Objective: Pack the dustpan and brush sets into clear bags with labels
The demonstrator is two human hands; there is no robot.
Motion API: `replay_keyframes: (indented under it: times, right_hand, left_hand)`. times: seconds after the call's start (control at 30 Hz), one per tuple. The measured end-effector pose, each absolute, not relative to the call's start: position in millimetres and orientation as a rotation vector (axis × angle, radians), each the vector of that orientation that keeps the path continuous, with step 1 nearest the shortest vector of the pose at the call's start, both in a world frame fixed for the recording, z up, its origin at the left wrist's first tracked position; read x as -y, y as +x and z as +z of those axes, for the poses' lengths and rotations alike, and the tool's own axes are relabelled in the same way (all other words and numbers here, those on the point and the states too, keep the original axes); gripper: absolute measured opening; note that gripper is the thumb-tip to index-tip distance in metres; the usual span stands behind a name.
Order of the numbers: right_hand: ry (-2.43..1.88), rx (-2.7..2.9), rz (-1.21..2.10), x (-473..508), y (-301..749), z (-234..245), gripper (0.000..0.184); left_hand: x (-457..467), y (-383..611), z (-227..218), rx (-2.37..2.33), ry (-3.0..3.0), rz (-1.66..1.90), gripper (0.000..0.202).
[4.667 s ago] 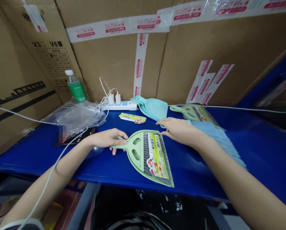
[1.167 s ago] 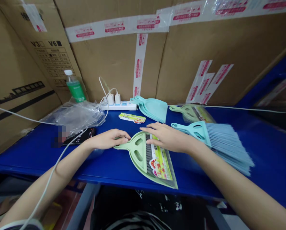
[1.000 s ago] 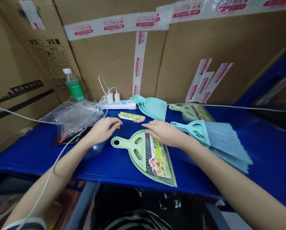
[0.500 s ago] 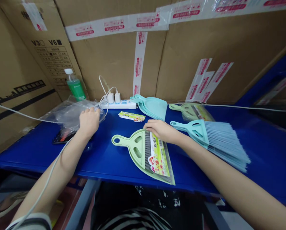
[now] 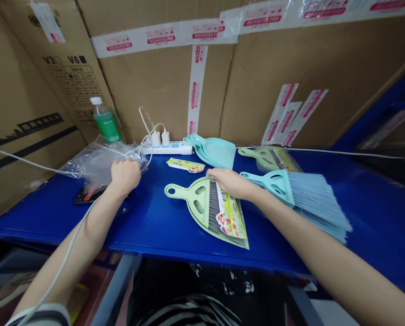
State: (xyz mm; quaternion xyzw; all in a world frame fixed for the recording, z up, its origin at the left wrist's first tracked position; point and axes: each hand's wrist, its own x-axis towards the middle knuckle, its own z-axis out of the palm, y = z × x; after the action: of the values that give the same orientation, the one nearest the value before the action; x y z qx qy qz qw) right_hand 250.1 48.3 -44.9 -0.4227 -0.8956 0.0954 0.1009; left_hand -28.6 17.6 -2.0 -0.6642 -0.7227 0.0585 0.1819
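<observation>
Two hands: both of the person's own, one on each side of the blue shelf (image 5: 161,226).
Left hand (image 5: 125,174): fingers curled shut on the near edge of the clear plastic bags (image 5: 98,158), gripping the film.
Right hand (image 5: 230,182): flat and unclenched, palm down, fingers pressing the far edge of the green dustpan (image 5: 202,204); grasping nothing.
Green dustpan: lies flat on the shelf between the two arms, handle with its round hole pointing left, wide mouth towards the shelf's near edge.
Printed card (image 5: 230,212): yellow-green label lying in the dustpan over a dark brush, all under a clear wrap.
Clear plastic bags: crumpled heap at the left of the shelf, partly over a dark phone (image 5: 87,194).
Blue brush (image 5: 304,197): just right of the right wrist, handle towards the hand, bristles fanning right.
Blue dustpans (image 5: 214,151): nested stack behind the right hand, near the cartons.
Wrapped green set (image 5: 272,156): further right at the back, beside the blue stack.
Loose label (image 5: 186,165): on the shelf between the hands, behind the green dustpan.
Power strip (image 5: 166,147): white, at the back, two chargers plugged in.
Green bottle (image 5: 104,121): upright at the back left, against the cardboard boxes (image 5: 161,86).
White cable (image 5: 66,253): runs along the left forearm.
</observation>
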Motion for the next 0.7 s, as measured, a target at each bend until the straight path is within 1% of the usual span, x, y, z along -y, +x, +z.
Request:
replay_keyframes:
  times: [0.13, 0.33, 0.4, 0.53, 0.7]
  right_hand:
    - [-1.27, 2.631, 0.279, -51, 253, -44, 0.026]
    - [-1.321, 2.602, 0.276, -48, 262, -27, 0.026]
    - [-1.327, 2.584, 0.273, -47, 264, -23, 0.025]
    - [-1.368, 2.59, 0.252, -45, 263, -21, 0.024]
    - [-1.449, 2.618, 0.228, -46, 262, -24, 0.027]
  left_hand:
    - [-13, -24, 1, 1.941, -1.896, 0.072, 0.046]
    - [-6, -15, 4, 1.891, -2.09, 0.025, 0.031]
    - [-3, -13, 4, 1.89, -2.112, 0.01, 0.03]
    - [-1, -14, 4, 1.943, -1.9, -0.065, 0.032]
    - [-1, -15, 4, 2.089, -1.905, 0.042, 0.037]
